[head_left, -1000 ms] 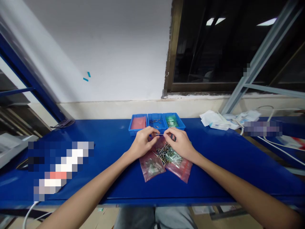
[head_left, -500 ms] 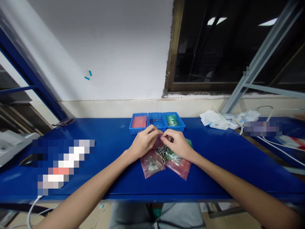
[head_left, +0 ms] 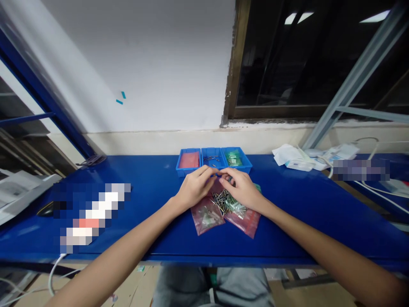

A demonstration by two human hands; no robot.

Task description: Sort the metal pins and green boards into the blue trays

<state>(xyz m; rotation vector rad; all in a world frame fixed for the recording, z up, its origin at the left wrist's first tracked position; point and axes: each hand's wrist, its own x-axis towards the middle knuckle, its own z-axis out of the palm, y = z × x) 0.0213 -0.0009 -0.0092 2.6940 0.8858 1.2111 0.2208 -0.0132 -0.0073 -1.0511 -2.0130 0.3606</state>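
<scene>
My left hand point(head_left: 195, 185) and my right hand point(head_left: 244, 187) meet above the table, fingers curled and fingertips pressed together. What they pinch is too small and covered to name. Pink plastic film point(head_left: 218, 185) shows just below the fingertips. Under the hands lies a pile of loose metal screws point(head_left: 220, 200). Near my left wrist is a pink plastic bag point(head_left: 206, 217) with small pale parts inside. Another pink bag point(head_left: 247, 224) lies below my right wrist, partly beneath a green clear bag point(head_left: 235, 206) of small parts.
Behind the hands stand three joined blue bins: one with pink bags point(head_left: 189, 160), one with a few screws point(head_left: 211, 158), one with green bags point(head_left: 234, 157). White packages point(head_left: 297, 158) and cables are at the right. A black mouse point(head_left: 45, 209) sits left, beside a blurred-out patch.
The view has shifted slightly, so the table's things appear a little higher and to the right. My right fingers have moved slightly; both hands stay together over the screws.
</scene>
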